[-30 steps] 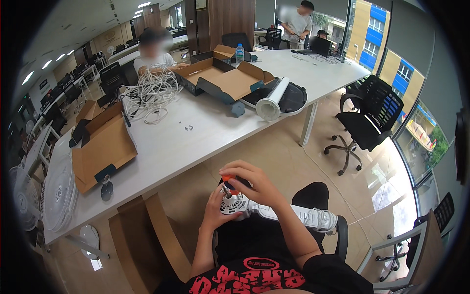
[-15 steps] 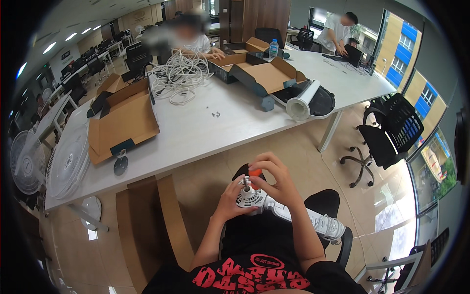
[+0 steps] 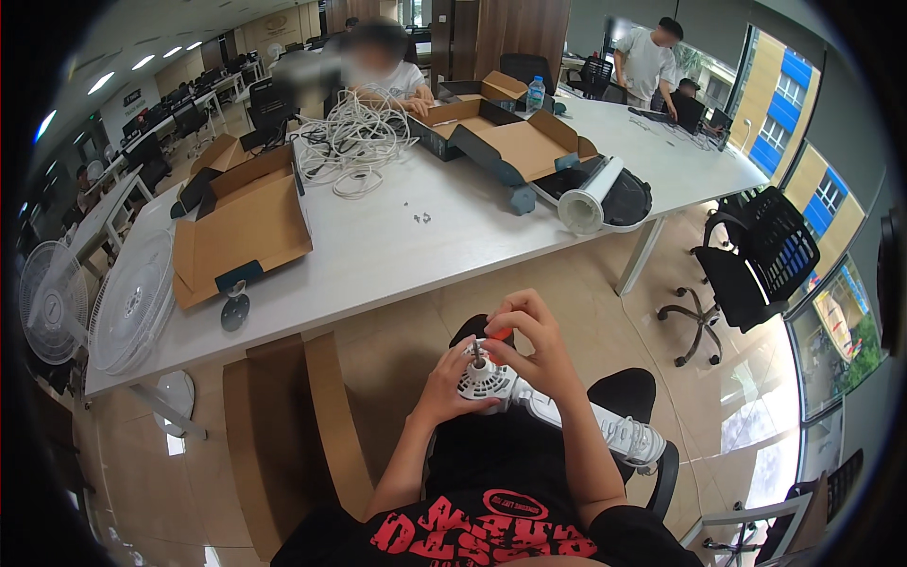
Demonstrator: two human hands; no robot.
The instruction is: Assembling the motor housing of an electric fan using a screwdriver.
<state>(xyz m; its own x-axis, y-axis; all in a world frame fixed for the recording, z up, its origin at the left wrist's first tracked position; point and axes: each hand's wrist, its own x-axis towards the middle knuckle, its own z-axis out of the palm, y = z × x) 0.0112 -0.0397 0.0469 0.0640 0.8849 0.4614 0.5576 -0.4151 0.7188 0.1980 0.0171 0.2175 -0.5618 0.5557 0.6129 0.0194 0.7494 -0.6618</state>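
Note:
The white fan motor head [image 3: 486,386], with its slotted round face and a metal shaft sticking up, lies over my lap. My left hand [image 3: 442,389] is closed around its left side, thumb below and fingertips by the shaft. Just right of the shaft, my right hand [image 3: 531,348] pinches a small orange-red object [image 3: 507,335], mostly covered by the fingers; its kind cannot be made out. From the motor head a white fan body [image 3: 553,412] runs right under my right forearm, ending in a coiled white cord [image 3: 643,440].
Ahead, the white table [image 3: 359,260] carries open cardboard boxes [image 3: 248,232], tangled white cables [image 3: 345,151], small screws [image 3: 421,218], a white tube [image 3: 590,203] and a bottle [image 3: 536,94]. Fan grilles [image 3: 132,300] stand left. A long carton [image 3: 274,425] is beside my legs; an office chair [image 3: 756,250] stands right.
My right fingers have shifted slightly around the orange-red object, which shows less now. The left hand keeps its hold on the motor head. At the far right, a standing person has straightened up.

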